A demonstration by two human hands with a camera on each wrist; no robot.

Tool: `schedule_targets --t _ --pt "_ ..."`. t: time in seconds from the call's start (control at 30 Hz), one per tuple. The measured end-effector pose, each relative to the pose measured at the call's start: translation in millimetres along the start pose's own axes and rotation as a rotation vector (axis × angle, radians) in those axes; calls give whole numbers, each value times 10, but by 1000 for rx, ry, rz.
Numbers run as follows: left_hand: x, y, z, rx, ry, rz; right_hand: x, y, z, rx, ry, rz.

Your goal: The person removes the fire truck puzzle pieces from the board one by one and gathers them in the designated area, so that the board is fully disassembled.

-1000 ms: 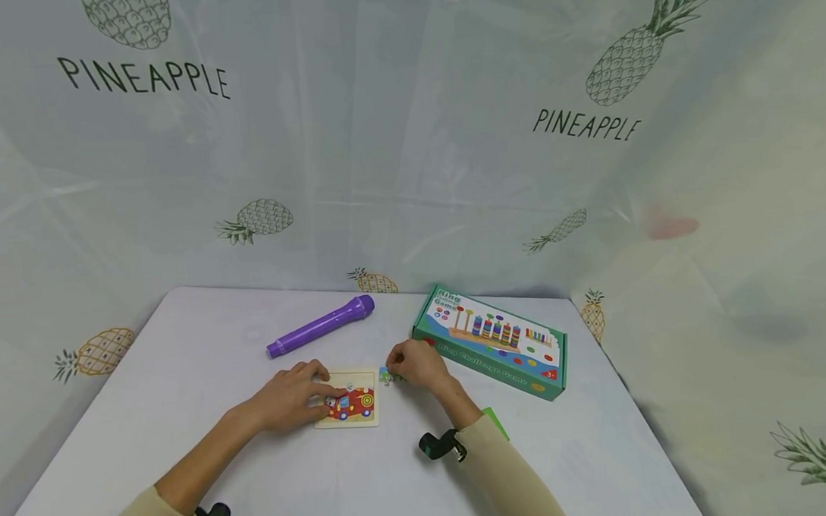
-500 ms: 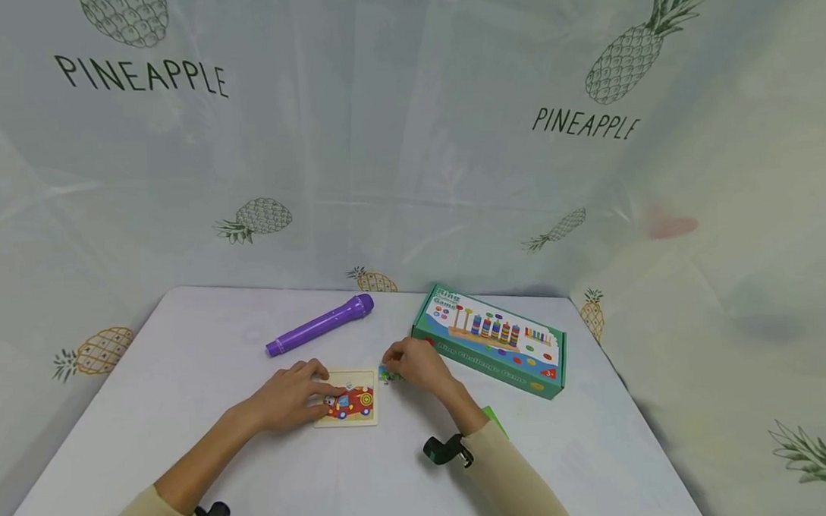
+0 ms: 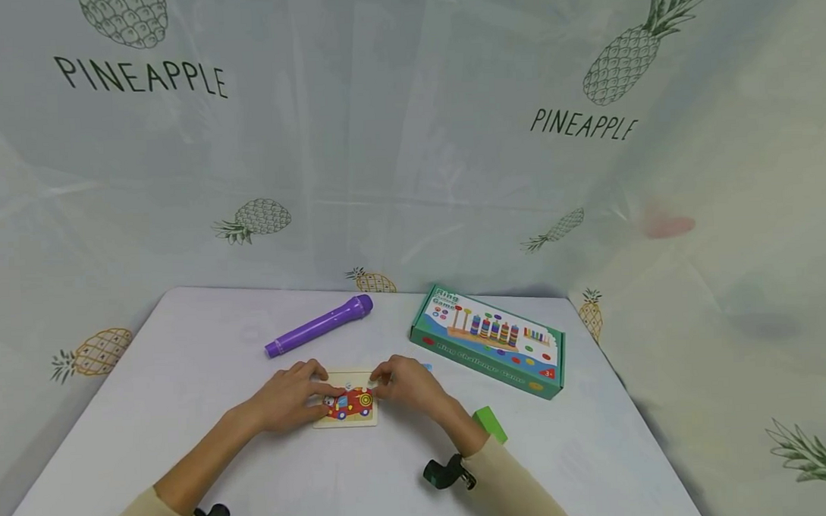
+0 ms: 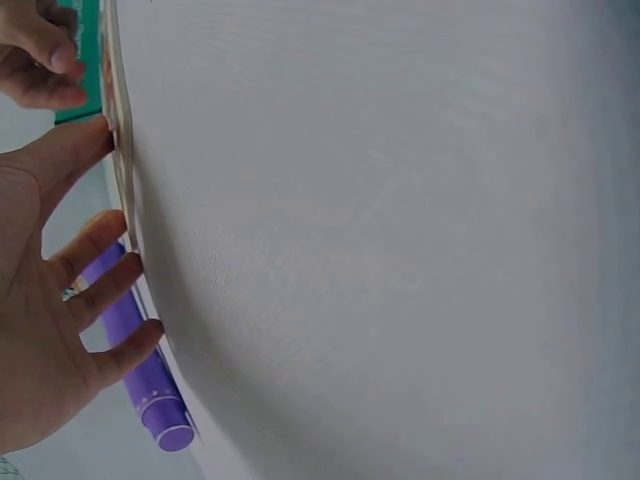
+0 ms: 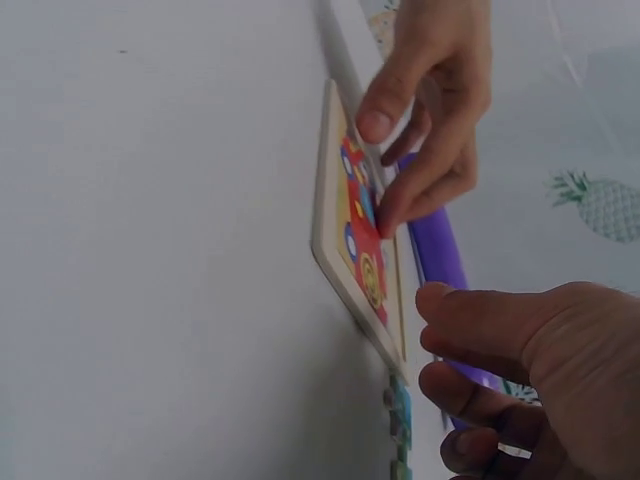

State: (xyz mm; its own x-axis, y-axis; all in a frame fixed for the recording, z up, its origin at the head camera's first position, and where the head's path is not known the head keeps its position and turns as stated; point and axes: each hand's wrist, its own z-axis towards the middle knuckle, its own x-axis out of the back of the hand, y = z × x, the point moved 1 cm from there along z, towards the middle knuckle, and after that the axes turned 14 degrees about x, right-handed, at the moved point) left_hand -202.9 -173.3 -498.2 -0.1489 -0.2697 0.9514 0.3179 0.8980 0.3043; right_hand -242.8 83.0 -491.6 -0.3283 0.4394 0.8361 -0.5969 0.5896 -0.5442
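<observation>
While the left grip has its fingers spread, its index fingertip touching the red car picture on a puzzle board, the right grip has its fingers bent at the far right corner of that board. Whether the right one pinches a small piece I cannot tell from any view. The board lies flat on the white counter, roughly midway between the left and right edges and well apart from the far edge. In the right wrist view, small blue and green puzzle pieces lie just beside the board's corner. Something blue, too small to make out, peeks past the right hand. A green block sits beside the right wrist, toward the right edge. Nearer the far edge, a purple toy microphone lies aslant, its head pointing to the far right. The green game box rests near the far right corner. Behind the counter hangs pineapple-printed cloth.
</observation>
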Motion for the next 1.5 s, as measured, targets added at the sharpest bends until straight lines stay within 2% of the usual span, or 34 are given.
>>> schedule_targets --t 0.3,0.67,1.13,1.4,1.5 --pt "11 7 -10 -9 8 -1 -124 -51 -15 -13 -43 -108" --pt "1 3 -10 -6 8 6 -147 -114 -26 -24 -24 -99" --pt "10 -3 5 -19 1 13 -148 -101 -3 -36 -3 -33" --pt "-1 -3 -5 -18 6 1 -137 -81 -11 -27 22 134" --pt "7 1 -13 -18 6 0 -133 -74 -8 -28 27 166"
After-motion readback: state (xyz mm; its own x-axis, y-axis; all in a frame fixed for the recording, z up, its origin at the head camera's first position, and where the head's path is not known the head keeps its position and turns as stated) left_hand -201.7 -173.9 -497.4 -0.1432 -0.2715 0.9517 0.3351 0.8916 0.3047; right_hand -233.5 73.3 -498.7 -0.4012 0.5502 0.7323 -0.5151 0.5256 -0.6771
